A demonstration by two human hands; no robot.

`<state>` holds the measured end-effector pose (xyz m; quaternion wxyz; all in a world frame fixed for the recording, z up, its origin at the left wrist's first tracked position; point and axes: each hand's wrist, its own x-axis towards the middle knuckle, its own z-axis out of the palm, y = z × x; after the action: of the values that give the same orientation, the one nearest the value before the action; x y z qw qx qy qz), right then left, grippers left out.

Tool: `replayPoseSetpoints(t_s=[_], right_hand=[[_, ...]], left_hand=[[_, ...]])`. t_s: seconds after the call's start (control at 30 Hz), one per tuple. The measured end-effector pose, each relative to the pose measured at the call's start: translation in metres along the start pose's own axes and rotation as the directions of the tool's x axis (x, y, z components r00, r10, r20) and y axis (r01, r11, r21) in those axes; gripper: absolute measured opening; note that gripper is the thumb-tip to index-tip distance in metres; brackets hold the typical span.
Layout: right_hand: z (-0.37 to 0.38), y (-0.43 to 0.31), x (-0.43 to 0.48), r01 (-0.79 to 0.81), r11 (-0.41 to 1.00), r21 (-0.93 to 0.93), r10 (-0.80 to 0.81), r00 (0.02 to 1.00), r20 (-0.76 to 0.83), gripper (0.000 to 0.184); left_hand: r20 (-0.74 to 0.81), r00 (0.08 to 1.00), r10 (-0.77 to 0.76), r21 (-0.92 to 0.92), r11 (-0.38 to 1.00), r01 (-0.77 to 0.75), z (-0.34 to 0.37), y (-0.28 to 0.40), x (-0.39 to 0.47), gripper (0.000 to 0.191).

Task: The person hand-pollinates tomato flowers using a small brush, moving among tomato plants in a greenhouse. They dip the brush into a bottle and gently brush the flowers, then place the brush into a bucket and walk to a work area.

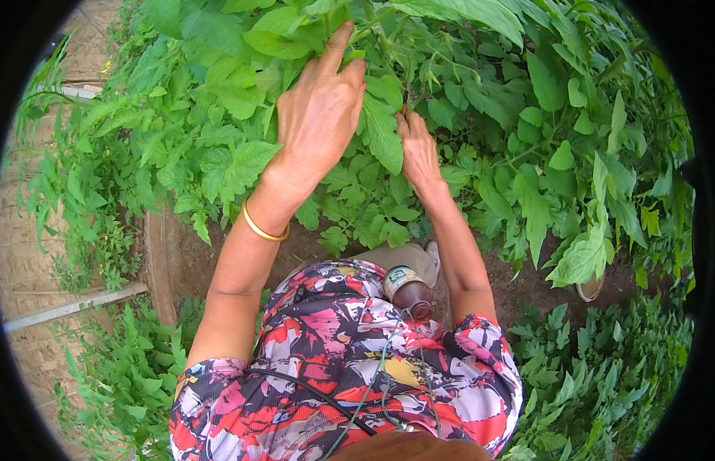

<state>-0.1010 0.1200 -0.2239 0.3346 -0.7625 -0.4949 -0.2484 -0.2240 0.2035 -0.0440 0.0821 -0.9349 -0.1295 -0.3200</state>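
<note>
Tomato plants (236,109) with broad green leaves fill the upper part of the view. My left hand (320,109), with a gold-coloured bangle (263,223) on its wrist, reaches in among the upper leaves beside a thick green stem (384,43). Its index finger points upward; leaves and the hand's own back hide what the fingertips touch. Lower and to the right, my right hand (419,150) grips a thin red-and-dark stick-like tool (404,99), whose far end is lost in the foliage. Small buds (432,78) hang near that tool.
A bottle (412,291) of dark reddish liquid hangs at my chest on a green string (383,357). A pale bar (75,308) crosses the paved path (31,259) at left. More plants (599,369) grow behind me at right. Brown soil (196,253) lies underfoot.
</note>
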Motion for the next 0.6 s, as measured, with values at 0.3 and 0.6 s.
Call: replayPoseSetpoints(t_s=[0.3, 0.6], right_hand=[[0.022, 0.012, 0.005, -0.136, 0.929, 0.344, 0.181, 0.978, -0.105, 0.033], [0.027, 0.002, 0.022, -0.108, 0.772, 0.626, 0.381, 0.868, -0.320, 0.018]], left_hand=[[0.010, 1.000, -0.017, 0.012, 1.000, 0.017, -0.003, -0.001, -0.003, 0.025], [-0.023, 1.000, 0.018, 0.038, 0.999, -0.017, -0.003, -0.009, -0.003, 0.025]])
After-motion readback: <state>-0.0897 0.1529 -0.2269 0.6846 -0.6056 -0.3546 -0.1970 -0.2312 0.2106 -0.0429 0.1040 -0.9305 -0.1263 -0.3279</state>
